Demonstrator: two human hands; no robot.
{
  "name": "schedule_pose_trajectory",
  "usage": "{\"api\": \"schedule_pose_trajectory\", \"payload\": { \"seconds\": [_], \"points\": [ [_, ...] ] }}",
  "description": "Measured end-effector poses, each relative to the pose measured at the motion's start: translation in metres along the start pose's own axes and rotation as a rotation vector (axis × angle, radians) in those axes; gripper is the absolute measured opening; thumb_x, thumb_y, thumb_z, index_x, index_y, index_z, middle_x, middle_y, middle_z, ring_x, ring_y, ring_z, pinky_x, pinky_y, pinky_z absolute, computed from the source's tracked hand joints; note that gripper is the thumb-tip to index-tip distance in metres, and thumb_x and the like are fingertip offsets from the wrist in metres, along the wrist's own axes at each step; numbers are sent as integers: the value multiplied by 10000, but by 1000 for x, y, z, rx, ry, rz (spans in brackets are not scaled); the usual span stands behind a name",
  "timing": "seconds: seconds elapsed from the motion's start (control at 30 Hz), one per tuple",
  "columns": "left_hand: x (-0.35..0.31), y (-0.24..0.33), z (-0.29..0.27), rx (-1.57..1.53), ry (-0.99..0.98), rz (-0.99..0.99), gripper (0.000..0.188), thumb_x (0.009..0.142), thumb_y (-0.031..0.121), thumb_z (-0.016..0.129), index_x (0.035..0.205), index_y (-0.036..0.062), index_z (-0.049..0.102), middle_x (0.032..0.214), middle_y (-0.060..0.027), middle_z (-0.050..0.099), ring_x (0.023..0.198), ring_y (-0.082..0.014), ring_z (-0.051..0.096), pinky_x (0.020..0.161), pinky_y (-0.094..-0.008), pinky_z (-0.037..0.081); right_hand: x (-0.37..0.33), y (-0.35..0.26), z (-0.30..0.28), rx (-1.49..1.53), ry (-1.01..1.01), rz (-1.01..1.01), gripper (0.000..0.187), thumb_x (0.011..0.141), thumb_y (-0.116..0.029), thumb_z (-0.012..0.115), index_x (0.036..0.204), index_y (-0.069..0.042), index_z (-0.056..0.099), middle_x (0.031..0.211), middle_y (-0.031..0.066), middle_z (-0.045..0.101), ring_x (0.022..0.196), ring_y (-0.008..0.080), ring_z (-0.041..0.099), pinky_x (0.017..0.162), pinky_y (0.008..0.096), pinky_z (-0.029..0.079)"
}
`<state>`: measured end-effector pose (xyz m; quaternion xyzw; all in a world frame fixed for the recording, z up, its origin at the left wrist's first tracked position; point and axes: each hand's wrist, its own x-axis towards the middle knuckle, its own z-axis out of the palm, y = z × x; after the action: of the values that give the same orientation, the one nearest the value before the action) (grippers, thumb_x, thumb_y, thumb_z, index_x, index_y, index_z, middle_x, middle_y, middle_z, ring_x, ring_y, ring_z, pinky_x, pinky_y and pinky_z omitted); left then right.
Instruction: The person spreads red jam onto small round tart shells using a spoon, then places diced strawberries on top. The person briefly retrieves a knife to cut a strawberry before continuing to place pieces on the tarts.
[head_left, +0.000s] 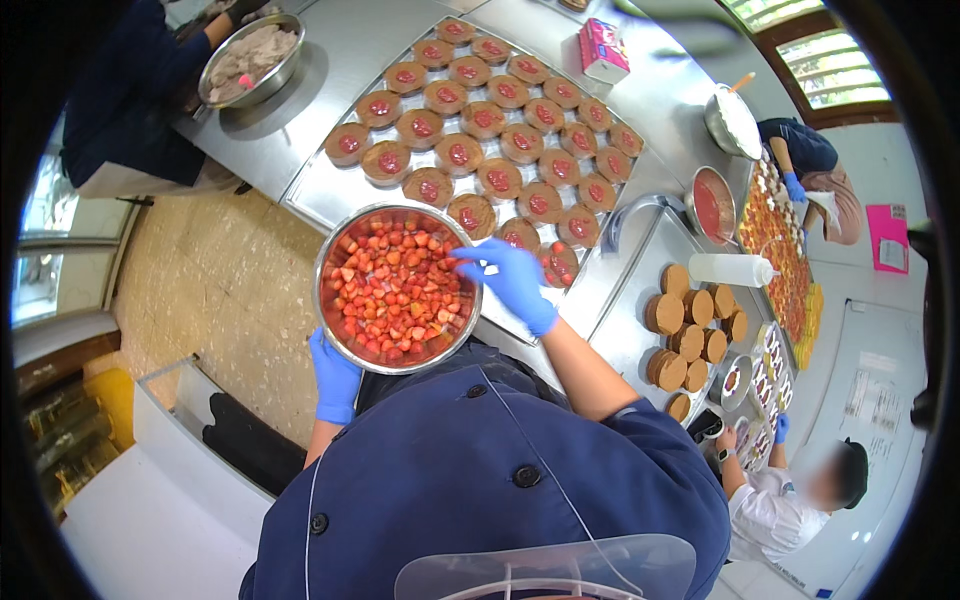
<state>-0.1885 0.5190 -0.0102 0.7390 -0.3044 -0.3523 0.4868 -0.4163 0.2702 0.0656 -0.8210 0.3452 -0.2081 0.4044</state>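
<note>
A steel mixing bowl [322, 290] full of cut strawberries [400, 285] is in front of my body, just off the table's near edge. My left hand [334, 372], in a blue glove, grips the bowl at its lower left side; most of its fingers are hidden beneath. The gloved right hand [512, 283] reaches over the bowl's right rim, its bent fingertips drawn together above the strawberries. What they hold, if anything, is hidden. Beyond the bowl lies a large tray [312, 190] of round brown cake layers [458, 153] with red filling in their centres. Strawberry pieces top the nearest cake layer [558, 265].
At right are stacked brown cake rounds [687, 342], a white squeeze bottle [732, 269] and a pan of red sauce [711, 203]. A bowl of pale brown cream [254, 64] stands far left beside a person. Other people work along the right side.
</note>
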Motion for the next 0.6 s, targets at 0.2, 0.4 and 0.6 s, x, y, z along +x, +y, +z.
{"api": "schedule_pose_trajectory", "payload": {
  "seconds": [0.2,0.4,0.6],
  "points": [
    [3,-14,-1,-112,-21,8,641,867,-9,645,1345,66,226,1422,-177,366,1287,-242,424,1077,-382,403,-59,89,-104,-560,216,540,219,786,-281,728,974,-171,706,830,85,701,736,275,675,638,378,509],
    [3,-15,-5,63,-19,50,661,852,27,678,1338,67,233,1398,-164,390,1254,-242,454,1052,-381,424,-52,136,-98,-887,59,455,149,810,-251,662,887,-124,673,805,125,696,732,318,677,620,426,509],
    [-4,-6,-1,-68,7,-7,550,898,126,639,1310,29,288,1355,-156,457,1241,-215,478,1073,-381,393,-35,151,-78,-450,63,396,180,829,-139,511,723,-40,619,694,187,658,625,329,677,506,435,527]
  ]
}}
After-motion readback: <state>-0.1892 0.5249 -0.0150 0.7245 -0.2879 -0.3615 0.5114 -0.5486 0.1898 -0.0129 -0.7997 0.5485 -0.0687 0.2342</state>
